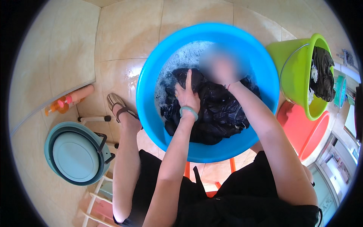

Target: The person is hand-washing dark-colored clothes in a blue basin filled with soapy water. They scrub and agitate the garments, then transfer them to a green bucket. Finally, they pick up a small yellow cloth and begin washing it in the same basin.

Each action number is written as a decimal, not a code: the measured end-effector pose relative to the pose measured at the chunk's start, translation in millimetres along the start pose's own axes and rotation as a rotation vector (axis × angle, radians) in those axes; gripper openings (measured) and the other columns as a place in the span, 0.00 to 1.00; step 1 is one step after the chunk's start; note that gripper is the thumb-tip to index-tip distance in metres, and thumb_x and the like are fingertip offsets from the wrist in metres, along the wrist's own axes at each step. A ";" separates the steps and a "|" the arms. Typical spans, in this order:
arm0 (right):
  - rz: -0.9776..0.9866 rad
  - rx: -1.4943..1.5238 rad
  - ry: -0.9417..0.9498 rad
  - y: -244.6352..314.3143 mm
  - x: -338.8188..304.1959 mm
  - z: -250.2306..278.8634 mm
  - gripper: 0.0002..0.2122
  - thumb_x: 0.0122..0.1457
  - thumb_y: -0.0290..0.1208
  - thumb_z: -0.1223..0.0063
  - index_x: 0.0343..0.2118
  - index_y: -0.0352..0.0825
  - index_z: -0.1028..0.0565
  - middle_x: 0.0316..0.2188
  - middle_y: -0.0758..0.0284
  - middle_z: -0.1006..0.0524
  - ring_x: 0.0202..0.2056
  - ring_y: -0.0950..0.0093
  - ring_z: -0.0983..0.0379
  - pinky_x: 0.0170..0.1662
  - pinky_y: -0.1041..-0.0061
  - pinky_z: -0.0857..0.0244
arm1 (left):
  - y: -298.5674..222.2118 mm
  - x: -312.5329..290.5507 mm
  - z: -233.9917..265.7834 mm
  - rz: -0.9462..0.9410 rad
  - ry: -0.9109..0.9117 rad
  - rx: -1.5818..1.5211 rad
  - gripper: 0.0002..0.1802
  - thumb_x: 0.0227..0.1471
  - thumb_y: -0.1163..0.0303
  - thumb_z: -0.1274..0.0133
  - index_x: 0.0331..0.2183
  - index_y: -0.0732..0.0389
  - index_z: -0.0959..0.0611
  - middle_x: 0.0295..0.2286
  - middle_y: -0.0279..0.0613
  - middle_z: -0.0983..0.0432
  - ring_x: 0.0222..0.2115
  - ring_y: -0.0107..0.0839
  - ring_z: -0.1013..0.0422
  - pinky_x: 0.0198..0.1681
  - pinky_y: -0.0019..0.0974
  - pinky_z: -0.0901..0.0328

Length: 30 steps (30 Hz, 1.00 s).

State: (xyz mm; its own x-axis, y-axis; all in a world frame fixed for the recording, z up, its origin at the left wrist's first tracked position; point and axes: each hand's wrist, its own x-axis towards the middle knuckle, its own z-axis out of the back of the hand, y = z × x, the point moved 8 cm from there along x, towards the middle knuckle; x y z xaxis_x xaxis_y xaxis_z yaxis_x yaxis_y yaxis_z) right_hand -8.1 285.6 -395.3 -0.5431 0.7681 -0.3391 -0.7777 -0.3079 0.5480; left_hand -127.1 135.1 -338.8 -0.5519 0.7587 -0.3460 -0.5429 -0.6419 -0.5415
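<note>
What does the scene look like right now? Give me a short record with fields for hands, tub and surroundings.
Left hand: on black fabric, index finger stretched out
Right hand: over the tub's contents, blurred; contact cannot be told
Tub: blue tub, holding the fabric and white suds
Right side: green bucket with black material inside; red basin near it
Left side: pump bottles; pale teal basin

Has a floor (126,45) of beige, marbled tiles with thin joints, catching a bright white glare (132,72) at left. Rises into a pale, tiled wall (64,49) on that side. Includes a pale-barred rack (92,200) at lower left. Grows cluttered and indistinct at far lower right.
</note>
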 end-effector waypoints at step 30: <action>0.291 -0.113 -0.107 151.0 -215.8 46.6 0.09 0.41 0.38 0.33 0.27 0.48 0.21 0.49 0.70 0.28 0.44 0.65 0.33 0.47 0.65 0.42 | -40.3 -90.9 -88.9 0.640 0.641 -2.447 0.33 0.57 0.37 0.59 0.48 0.57 0.25 0.46 0.43 0.27 0.48 0.39 0.31 0.56 0.44 0.38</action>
State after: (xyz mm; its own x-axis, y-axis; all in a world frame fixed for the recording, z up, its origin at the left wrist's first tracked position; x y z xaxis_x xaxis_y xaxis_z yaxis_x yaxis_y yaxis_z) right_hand 6.4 99.5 -203.8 -0.7160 0.6916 -0.0949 -0.6283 -0.5791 0.5194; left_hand 1.2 101.8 -353.6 0.0872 0.8456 -0.5266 0.9424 0.1014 0.3188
